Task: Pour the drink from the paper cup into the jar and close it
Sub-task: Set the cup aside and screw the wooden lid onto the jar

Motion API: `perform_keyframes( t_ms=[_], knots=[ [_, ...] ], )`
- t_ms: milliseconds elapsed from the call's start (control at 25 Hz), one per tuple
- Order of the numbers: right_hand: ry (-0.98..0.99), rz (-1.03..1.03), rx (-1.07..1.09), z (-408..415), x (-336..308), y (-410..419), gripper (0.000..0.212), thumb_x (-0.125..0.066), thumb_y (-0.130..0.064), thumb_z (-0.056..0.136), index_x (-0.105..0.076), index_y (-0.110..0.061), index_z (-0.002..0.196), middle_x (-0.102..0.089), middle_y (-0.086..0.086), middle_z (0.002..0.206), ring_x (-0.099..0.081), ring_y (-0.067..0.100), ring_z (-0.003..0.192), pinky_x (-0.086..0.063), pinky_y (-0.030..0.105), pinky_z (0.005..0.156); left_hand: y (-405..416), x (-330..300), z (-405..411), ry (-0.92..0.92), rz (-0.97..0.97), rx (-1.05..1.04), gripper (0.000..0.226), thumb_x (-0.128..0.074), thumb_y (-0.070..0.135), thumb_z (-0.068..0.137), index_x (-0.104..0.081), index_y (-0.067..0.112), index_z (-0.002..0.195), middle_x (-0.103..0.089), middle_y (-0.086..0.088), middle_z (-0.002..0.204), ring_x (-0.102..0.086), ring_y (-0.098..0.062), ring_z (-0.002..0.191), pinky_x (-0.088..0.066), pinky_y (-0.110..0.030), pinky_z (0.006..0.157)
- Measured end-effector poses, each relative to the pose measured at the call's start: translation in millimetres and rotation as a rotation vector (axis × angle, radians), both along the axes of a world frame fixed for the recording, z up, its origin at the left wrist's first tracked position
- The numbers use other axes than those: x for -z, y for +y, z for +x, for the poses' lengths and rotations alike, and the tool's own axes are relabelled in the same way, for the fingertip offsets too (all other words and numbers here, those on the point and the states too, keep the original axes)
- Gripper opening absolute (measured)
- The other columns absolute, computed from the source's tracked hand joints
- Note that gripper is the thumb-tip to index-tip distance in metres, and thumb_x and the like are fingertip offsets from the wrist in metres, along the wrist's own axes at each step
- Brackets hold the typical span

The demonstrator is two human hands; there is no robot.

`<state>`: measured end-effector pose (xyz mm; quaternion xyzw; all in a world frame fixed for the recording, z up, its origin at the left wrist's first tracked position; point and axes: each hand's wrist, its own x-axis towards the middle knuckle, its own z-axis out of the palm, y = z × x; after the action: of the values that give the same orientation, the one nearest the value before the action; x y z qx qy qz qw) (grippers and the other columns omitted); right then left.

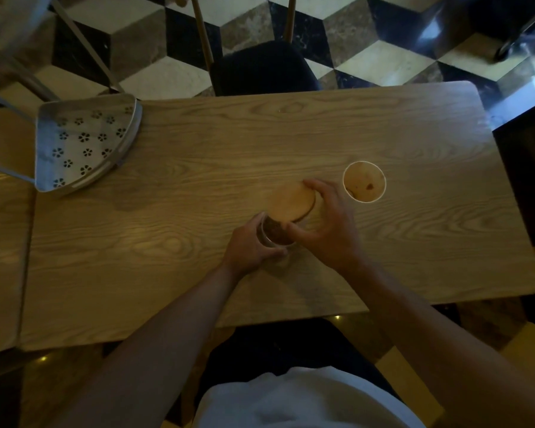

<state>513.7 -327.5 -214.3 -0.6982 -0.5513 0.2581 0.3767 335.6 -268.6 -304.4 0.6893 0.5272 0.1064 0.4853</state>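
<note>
A glass jar [275,234] with dark brown drink inside stands on the wooden table [198,149], and my left hand [249,247] is wrapped around its left side. My right hand [325,223] holds a round wooden lid [292,200] by its rim, thumb near and fingers far. The lid sits tilted over the far part of the jar's mouth, leaving the near part uncovered. A white paper cup [364,181] stands upright to the right of my right hand, with only brown residue on its inside.
A metal corner rack [84,143] with flower-shaped holes rests on the table's far left. A dark-seated chair [263,69] stands behind the far edge. A second table [3,227] adjoins on the left. A dark cabinet [528,168] stands at the right.
</note>
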Motion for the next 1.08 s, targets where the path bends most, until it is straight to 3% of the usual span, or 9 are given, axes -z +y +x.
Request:
perform_keyframes(
  t_ms=[120, 360, 480, 600, 920, 1080],
  knots=[
    [0.001, -0.046, -0.087, -10.7, 15.7, -4.3, 0.086, -0.087, -0.033, 0.071, -0.048, -0.009, 0.143, -0.049, 0.002, 0.142, -0.045, 0.007, 0.132, -0.034, 0.012, 0.107, -1.0, -2.3, 0.1, 0.011, 0.02, -0.012, 0.072, -0.093, 0.038, 0.056, -0.063, 0.018, 0.118, -0.069, 0.009, 0.101, -0.064, -0.008, 0.09, -0.043, -0.009, 0.066],
    [0.0, -0.064, -0.04, -9.1, 44.4, -23.3, 0.09, -0.087, -0.034, 0.073, -0.045, -0.012, 0.149, -0.047, 0.003, 0.151, -0.042, 0.01, 0.141, -0.039, 0.028, 0.114, -1.4, -0.5, 0.3, -0.012, -0.009, -0.028, 0.071, -0.092, 0.029, 0.059, -0.063, 0.025, 0.123, -0.075, 0.004, 0.092, -0.063, 0.013, 0.073, -0.051, -0.015, 0.067],
    [-0.018, -0.072, -0.028, -8.2, 53.1, -27.9, 0.089, -0.086, -0.036, 0.074, -0.045, -0.012, 0.15, -0.048, 0.004, 0.152, -0.043, 0.011, 0.141, -0.04, 0.031, 0.114, -1.3, 1.0, 0.3, -0.034, -0.006, -0.038, 0.082, -0.093, 0.036, 0.055, -0.061, 0.024, 0.13, -0.074, 0.007, 0.101, -0.067, 0.0, 0.089, -0.055, -0.025, 0.076],
    [-0.045, -0.074, -0.049, -6.1, 59.6, -29.3, 0.09, -0.085, -0.039, 0.074, -0.045, -0.011, 0.149, -0.048, 0.005, 0.151, -0.045, 0.015, 0.14, -0.044, 0.041, 0.11, -0.7, -2.1, 0.6, -0.065, -0.009, -0.038, 0.083, -0.095, 0.03, 0.057, -0.06, 0.023, 0.132, -0.067, 0.013, 0.111, -0.062, -0.006, 0.105, -0.048, -0.02, 0.083],
    [-0.159, -0.042, -0.106, -2.3, 56.6, -27.3, 0.088, -0.079, -0.049, 0.076, -0.047, -0.01, 0.148, -0.051, 0.007, 0.148, -0.049, 0.019, 0.135, -0.046, 0.042, 0.107, -0.5, 2.7, 0.2, -0.078, 0.005, -0.039, 0.086, -0.096, 0.035, 0.053, -0.061, 0.024, 0.131, -0.068, 0.009, 0.117, -0.063, -0.008, 0.109, -0.049, -0.022, 0.087],
    [-0.36, 0.024, -0.137, 2.0, 53.4, -23.7, 0.083, -0.076, -0.054, 0.076, -0.053, -0.009, 0.142, -0.057, 0.007, 0.142, -0.055, 0.024, 0.127, -0.046, 0.041, 0.104, 0.2, 2.2, -0.8, -0.085, -0.002, -0.032, 0.086, -0.096, 0.034, 0.053, -0.061, 0.027, 0.131, -0.067, 0.013, 0.115, -0.062, -0.006, 0.109, -0.047, -0.019, 0.086]
  ],
)
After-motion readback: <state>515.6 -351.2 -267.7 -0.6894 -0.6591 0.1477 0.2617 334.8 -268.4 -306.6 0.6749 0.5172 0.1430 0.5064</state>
